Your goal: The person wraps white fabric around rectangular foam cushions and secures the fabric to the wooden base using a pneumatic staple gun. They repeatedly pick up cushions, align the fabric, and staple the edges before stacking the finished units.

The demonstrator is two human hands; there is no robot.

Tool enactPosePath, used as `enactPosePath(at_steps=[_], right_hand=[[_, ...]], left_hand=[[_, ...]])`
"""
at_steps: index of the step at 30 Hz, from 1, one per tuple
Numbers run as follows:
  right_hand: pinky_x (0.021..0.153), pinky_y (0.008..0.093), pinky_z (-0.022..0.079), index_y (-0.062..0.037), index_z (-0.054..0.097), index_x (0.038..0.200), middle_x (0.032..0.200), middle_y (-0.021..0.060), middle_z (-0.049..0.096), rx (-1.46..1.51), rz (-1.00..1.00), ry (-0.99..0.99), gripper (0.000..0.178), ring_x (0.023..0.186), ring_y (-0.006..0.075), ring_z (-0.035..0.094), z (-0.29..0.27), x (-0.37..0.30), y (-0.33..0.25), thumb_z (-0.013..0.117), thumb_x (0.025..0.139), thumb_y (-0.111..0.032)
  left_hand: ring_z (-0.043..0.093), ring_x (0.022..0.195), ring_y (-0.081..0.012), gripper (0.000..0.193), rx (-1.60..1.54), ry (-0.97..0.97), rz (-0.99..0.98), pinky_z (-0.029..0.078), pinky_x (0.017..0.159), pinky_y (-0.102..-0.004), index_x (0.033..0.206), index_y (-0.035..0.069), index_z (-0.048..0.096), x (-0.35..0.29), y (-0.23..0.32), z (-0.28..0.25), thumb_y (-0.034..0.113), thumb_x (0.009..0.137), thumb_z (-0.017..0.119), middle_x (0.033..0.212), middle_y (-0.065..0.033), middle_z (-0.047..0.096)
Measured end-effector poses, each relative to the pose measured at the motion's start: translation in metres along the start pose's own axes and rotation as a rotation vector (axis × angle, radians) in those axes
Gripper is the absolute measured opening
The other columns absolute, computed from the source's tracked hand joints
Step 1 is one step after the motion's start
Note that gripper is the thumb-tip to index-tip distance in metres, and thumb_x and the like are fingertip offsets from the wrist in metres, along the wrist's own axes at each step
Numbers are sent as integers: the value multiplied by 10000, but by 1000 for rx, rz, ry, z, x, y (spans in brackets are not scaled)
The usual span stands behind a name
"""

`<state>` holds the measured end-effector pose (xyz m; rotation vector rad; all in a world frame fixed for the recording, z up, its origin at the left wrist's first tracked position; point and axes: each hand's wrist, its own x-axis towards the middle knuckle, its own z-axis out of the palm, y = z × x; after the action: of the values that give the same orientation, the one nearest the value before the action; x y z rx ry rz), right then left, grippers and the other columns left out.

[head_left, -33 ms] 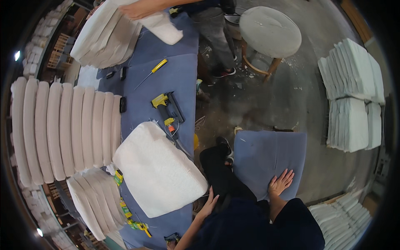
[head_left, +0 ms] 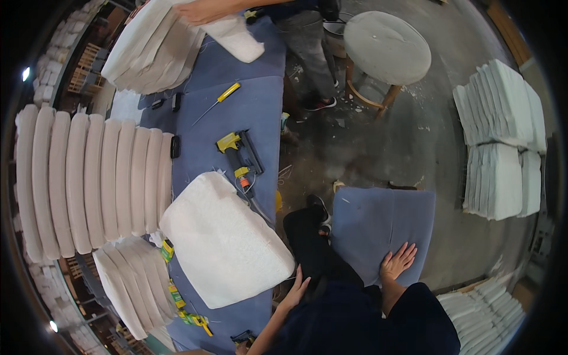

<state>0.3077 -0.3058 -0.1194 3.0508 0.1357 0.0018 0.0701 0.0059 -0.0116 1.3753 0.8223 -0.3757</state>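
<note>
My right hand (head_left: 400, 261) rests flat, fingers spread, on a blue padded square surface (head_left: 378, 219) beside my leg. My left hand (head_left: 297, 290) is at the table's edge near my thigh, its fingers stretched out and close to the corner of a white cushion (head_left: 228, 242). That cushion lies tilted on the blue-covered table (head_left: 236, 106). Just beyond it is a yellow and black staple gun (head_left: 239, 154) with a hose attached. A yellow-handled screwdriver (head_left: 216, 103) lies farther away.
Beige cushions (head_left: 97, 183) stand in a row along the table's left side. A co-worker's hand (head_left: 198, 12) touches a white cushion at the far end. A round padded stool (head_left: 387, 47) stands beyond. Stacked white pads (head_left: 503, 106) are at right. A dark tool (head_left: 242, 338) lies near the lower edge.
The view has shifted very slightly. Both my hands and the cushion stay where they were.
</note>
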Motion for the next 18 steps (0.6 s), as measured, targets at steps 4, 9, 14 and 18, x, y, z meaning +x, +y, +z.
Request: enactPosePath(at_steps=[4, 9, 14, 18], right_hand=[[1315, 596, 127, -49, 235, 1707, 1790, 228, 147, -14, -5, -55, 801, 1656, 435, 114, -3, 5, -5, 507, 1045, -409], [1314, 585, 158, 11, 283, 1680, 1776, 266, 151, -18, -2, -172, 802, 1643, 462, 128, -30, 2, -8, 576, 1042, -376], [1311, 602, 138, 83, 238, 1678, 1780, 314, 58, 31, 36, -410, 919, 1655, 490, 44, -32, 16, -2, 586, 1000, -431], [1241, 614, 306, -133, 218, 1737, 1817, 197, 97, -445, -36, 33, 911, 1676, 388, 125, 35, 9, 33, 588, 984, -488]], left_hand=[[62, 1677, -309, 835, -37, 30, -122, 74, 1342, -369, 1708, -48, 100, 8, -1, -15, 429, 1151, 502, 1793, -255, 107], [385, 1573, -310, 742, 30, -7, -105, 287, 1284, -358, 1645, -39, 372, 22, -25, -48, 471, 1128, 525, 1677, -234, 434], [439, 1511, -311, 710, 1, 77, -87, 328, 1246, -363, 1621, -28, 412, 60, -15, -67, 471, 1128, 526, 1618, -225, 487], [482, 1462, -311, 686, -50, 57, -123, 362, 1215, -368, 1601, -20, 444, 66, 4, -75, 470, 1127, 526, 1570, -219, 530]])
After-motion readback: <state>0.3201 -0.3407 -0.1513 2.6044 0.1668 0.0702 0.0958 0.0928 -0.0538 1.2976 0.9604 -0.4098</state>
